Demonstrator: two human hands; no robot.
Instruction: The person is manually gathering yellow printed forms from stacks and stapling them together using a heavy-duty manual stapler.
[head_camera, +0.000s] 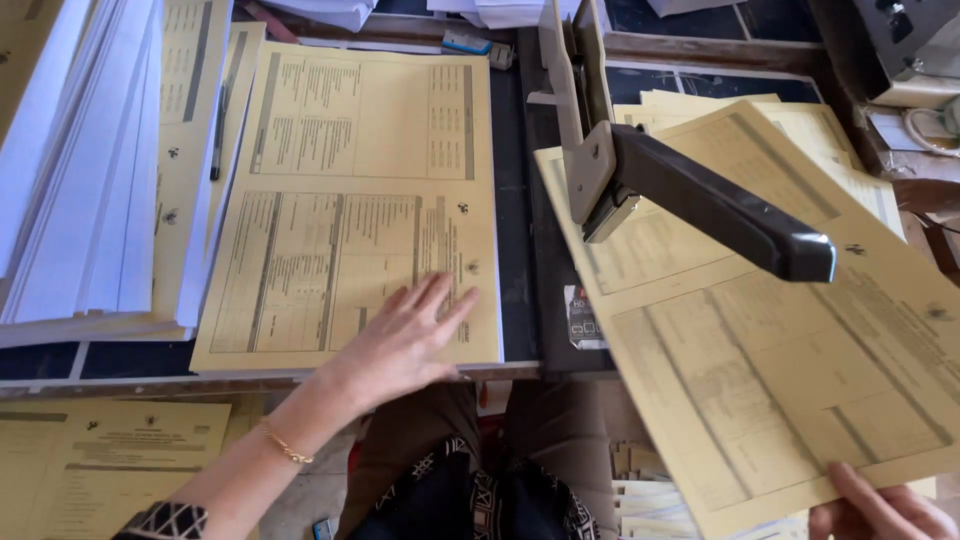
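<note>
My left hand (405, 340) lies flat, fingers spread, on the near right corner of a stack of yellow printed sheets (330, 200) resting on the bed of a paper cutter. A gold bracelet circles that wrist. At the bottom right my right hand (880, 510) grips the near edge of another bundle of yellow printed sheets (780, 340), held tilted to the right of the cutter. The cutter's black-handled lever arm (720, 205) stands raised above that bundle.
Stacks of white and yellow paper (90, 170) lie at the left with a dark pen (217, 135) on them. More yellow sheets (100, 460) sit lower at the bottom left. A grey machine (915, 50) stands at the top right.
</note>
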